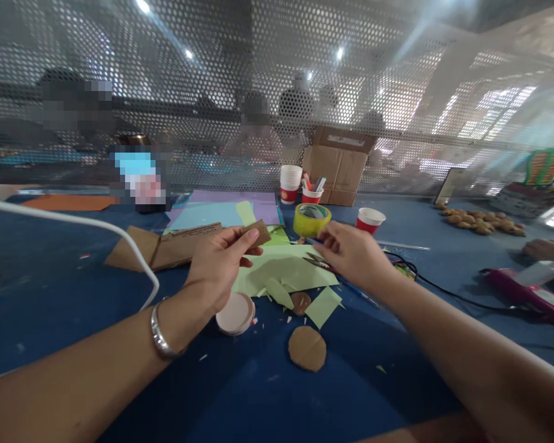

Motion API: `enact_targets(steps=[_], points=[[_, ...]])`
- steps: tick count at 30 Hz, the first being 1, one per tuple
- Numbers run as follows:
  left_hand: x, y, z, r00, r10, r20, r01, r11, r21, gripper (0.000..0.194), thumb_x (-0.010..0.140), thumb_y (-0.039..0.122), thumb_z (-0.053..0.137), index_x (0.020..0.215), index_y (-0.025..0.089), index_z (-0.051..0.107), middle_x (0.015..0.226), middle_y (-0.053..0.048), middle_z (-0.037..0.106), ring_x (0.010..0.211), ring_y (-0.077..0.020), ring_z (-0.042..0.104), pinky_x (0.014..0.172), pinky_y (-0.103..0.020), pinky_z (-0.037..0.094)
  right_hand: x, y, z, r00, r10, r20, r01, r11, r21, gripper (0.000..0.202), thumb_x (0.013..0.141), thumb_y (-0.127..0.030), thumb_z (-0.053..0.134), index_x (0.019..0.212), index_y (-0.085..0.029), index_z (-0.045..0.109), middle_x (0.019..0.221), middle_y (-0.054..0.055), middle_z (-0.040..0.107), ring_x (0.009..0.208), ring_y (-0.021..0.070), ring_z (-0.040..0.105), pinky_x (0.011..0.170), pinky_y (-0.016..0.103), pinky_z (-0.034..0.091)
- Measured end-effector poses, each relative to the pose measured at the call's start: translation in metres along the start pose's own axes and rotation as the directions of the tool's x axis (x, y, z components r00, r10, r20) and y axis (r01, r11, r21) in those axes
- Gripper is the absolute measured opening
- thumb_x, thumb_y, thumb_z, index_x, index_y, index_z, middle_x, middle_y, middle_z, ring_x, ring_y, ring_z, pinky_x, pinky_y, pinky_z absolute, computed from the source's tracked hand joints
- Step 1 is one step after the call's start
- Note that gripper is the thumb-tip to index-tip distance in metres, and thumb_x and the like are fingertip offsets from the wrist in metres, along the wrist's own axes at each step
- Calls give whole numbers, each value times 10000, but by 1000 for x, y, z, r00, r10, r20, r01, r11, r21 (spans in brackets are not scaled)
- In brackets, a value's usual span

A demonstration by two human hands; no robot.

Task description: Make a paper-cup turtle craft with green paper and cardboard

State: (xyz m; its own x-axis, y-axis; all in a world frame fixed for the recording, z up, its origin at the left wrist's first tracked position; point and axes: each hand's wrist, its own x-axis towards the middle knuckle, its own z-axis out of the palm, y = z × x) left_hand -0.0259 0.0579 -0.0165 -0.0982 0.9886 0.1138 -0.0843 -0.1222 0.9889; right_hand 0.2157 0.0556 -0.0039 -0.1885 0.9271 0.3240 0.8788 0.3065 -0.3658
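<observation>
My left hand (pixel 221 258) pinches a small piece of brown cardboard (pixel 257 234) between thumb and fingers, above a light green paper sheet (pixel 286 267). Curled fingers on my right hand (pixel 351 249) hover just right of the yellow tape roll (pixel 311 220); whatever they hold, if anything, is hidden. Metal scissors (pixel 317 259) show their blades below that hand, which covers their handles. A round cardboard disc (pixel 307 349) lies in front, with a white paper cup (pixel 234 312) beside my left wrist. Around them are green paper scraps (pixel 324 306) and a small brown disc (pixel 300 303).
Folded cardboard (pixel 180 246) lies at left, near a white cable (pixel 96 223). Stacked cups (pixel 290 183), a cup of markers (pixel 312 194) and a cardboard box (pixel 338 166) stand behind. A red-and-white cup (pixel 370 219), a pink glue gun (pixel 526 292) and its black cord are at right.
</observation>
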Motion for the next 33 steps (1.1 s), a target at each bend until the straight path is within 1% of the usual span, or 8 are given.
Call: enact_targets(steps=[2,7,9,12,17,21,25,33], points=[[1,-1,0,1000,-1,6,1,1000,-6,273,724,445,811,853,209,762,878,-61,765,715,-177,666,557,-263,412,2,19,-12,993,121,2,-119,983,-143,128,877,-318,623,936,-204,629,851,42,689,765,185,628,675,283,419],[0,0,1,1000,-3,0,3,1000,-11,247,726,428,809,842,214,767,867,-58,764,713,-173,662,569,-270,416,10,62,-18,958,277,73,-260,948,-184,255,731,-295,733,945,-177,660,841,77,690,780,241,624,634,305,374],[-1,1,1,1000,-5,8,5,1000,-15,231,730,412,807,833,210,764,863,-55,762,707,-168,659,571,-267,416,13,73,-17,935,339,103,-321,933,-160,299,674,-249,751,947,-170,660,762,52,673,723,229,612,605,298,362],[-3,2,2,1000,-9,24,10,1000,-19,215,737,393,805,837,207,766,866,-58,762,708,-166,657,579,-263,424,16,81,-18,891,421,169,-412,907,-84,177,630,-268,765,739,-187,651,607,9,610,601,193,564,553,289,341],[-4,1,1,999,1,32,0,1000,-24,178,763,384,792,824,218,778,856,-54,755,718,-163,659,604,-269,436,13,81,-23,827,495,267,-548,817,181,177,683,-288,670,567,-203,567,489,-33,479,464,130,469,452,259,344],[-3,0,1,1000,2,23,-2,999,-33,170,750,382,805,808,224,776,839,-46,749,720,-166,663,607,-276,440,10,75,-30,814,511,277,-578,661,479,129,688,-281,639,651,-197,548,595,-6,537,493,120,509,438,244,408],[-1,1,2,1000,-9,15,10,999,-47,215,713,394,828,803,210,760,817,-28,738,698,-151,656,603,-264,437,9,67,-44,851,448,276,-489,482,727,205,665,-258,684,652,-210,485,614,-18,476,516,96,463,458,229,438],[-5,10,8,993,-90,71,94,994,-61,204,716,311,807,837,152,766,834,-43,756,726,-143,684,625,-232,456,5,54,-63,926,289,242,-258,19,966,209,778,-342,748,868,-199,624,704,-42,416,607,73,452,538,162,486]])
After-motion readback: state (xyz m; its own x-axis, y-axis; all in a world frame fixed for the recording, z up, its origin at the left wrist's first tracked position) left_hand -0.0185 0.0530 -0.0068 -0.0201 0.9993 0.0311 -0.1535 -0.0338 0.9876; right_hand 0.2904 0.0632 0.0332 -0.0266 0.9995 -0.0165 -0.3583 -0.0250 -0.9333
